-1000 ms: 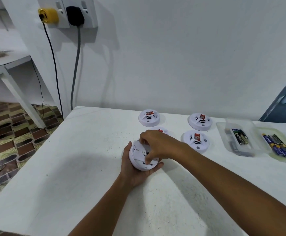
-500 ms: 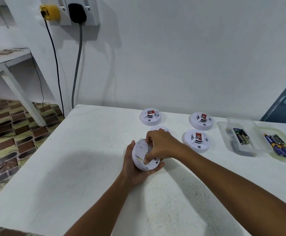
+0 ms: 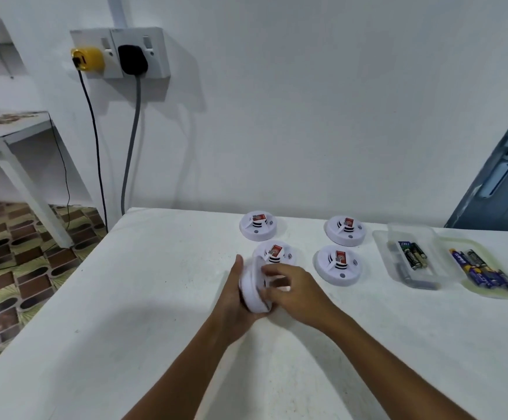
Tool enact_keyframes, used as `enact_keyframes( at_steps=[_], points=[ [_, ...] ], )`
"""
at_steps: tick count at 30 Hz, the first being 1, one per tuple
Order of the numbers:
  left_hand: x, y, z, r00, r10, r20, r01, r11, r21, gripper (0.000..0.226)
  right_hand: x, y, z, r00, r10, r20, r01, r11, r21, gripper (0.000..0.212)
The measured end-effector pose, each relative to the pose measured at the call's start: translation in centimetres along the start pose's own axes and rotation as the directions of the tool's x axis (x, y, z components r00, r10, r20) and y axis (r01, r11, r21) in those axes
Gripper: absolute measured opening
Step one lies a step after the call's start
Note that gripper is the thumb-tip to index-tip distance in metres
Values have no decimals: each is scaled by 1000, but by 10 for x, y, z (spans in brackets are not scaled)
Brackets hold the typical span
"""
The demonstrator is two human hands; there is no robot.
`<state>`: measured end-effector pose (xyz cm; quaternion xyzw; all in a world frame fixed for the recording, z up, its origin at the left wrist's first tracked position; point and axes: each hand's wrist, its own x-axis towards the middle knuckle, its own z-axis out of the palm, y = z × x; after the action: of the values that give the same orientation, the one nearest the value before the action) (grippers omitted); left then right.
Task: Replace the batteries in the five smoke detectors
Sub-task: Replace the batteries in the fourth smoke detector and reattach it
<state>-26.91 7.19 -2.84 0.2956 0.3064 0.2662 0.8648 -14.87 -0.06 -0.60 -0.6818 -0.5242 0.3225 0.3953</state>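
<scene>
Held detector (image 3: pixel 254 286) is sitting tilted on edge just above the table (image 3: pixel 155 298), in front of the near-left unit. Left hand (image 3: pixel 234 295) is gripping it from behind, thumb up along the rim. Right hand (image 3: pixel 292 287) is working at its open face, fingers curled in on it; whether they're pinching a battery or a cover, can't tell, it's blurred.

Four other detectors are lying flat, face up: near-left (image 3: pixel 277 254), near-right (image 3: pixel 337 265), far-left (image 3: pixel 258 225), far-right (image 3: pixel 345 230). No sign which of them are already done.

Clear tub (image 3: pixel 410 256) is holding a few cells, tray (image 3: pixel 485 268) just beside it is holding more. Can't say which lot is the fresh one.

Judgement: one unit in work, probably early in the job, up to four units remaining.
</scene>
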Motion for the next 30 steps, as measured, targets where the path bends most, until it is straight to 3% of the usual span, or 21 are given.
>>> enact_keyframes(
  at_steps=[2, 4, 6, 8, 11, 14, 18, 25, 30],
  points=[
    [1, 9, 8, 995, 77, -59, -66, 983, 169, 64, -4, -3, -8, 997, 82, 10, -81, 953, 293, 31],
    [2, 16, 15, 978, 179, -104, -141, 945, 296, 70, -7, -7, -15, 986, 142, 84, -165, 840, 517, 24],
    [5, 21, 21, 964, 256, -68, -218, 913, 345, 78, -7, -6, -21, 986, 149, 72, -164, 808, 566, 26],
    [6, 25, 27, 944, 331, -11, -308, 888, 341, 66, -5, 1, -25, 983, 181, 28, -161, 784, 600, 39],
    [9, 27, 27, 914, 405, -8, -381, 868, 318, 34, -4, 10, -32, 975, 221, 37, -168, 613, 772, 42],
    [13, 25, 19, 929, 369, -32, -341, 885, 318, 33, -3, 20, -40, 974, 222, 52, -158, 490, 857, 42],
    [15, 10, 15, 963, 266, -34, -238, 906, 350, 32, -3, 31, -40, 967, 255, 24, -153, 500, 852, 40],
    [14, -20, -2, 965, 257, -51, -228, 920, 320, 32, -18, 44, -26, 975, 222, 11, -130, 530, 838, 46],
    [12, -27, -7, 968, 252, 8, -240, 912, 334, 28, -24, 55, -16, 964, 251, -83, -84, 588, 804, 57]
  ],
)
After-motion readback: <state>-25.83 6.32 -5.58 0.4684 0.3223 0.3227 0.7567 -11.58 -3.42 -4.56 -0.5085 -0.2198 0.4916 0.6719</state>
